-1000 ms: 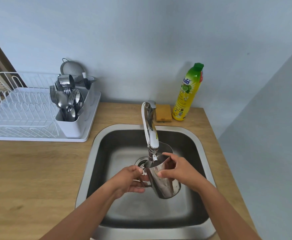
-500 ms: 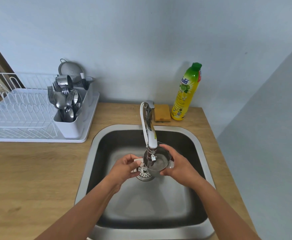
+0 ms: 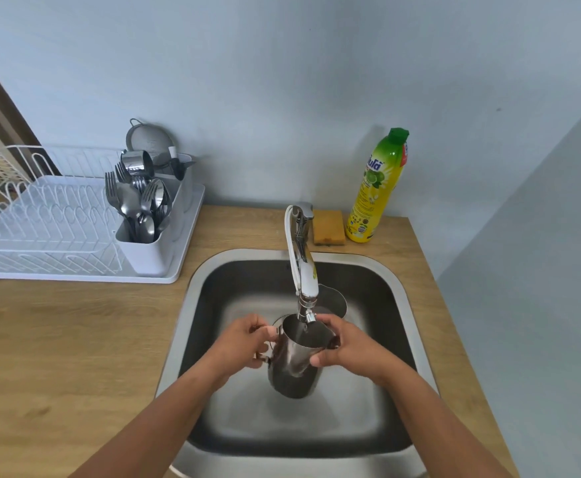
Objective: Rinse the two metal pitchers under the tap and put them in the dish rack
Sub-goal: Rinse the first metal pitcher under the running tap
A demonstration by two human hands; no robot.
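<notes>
- The metal pitcher [image 3: 294, 365] has tipped, mouth now up under the tap [image 3: 302, 270].
- Left hand [image 3: 244, 343] grips its handle; right hand [image 3: 342, 345] clasps the body.
- Second pitcher [image 3: 334, 300] sits behind in the sink [image 3: 403, 305].

Both bare forearms reach forward from the bottom edge and converge toward the middle. The left hand [image 3: 247, 341] is curled, its fingers [image 3: 265, 331] wrapped closed around a handle, thumb on top. The right hand [image 3: 346, 345] cups the opposite side, palm turned inward, thumb pressed low against the metal and the other fingers arched over the upper rim
</notes>
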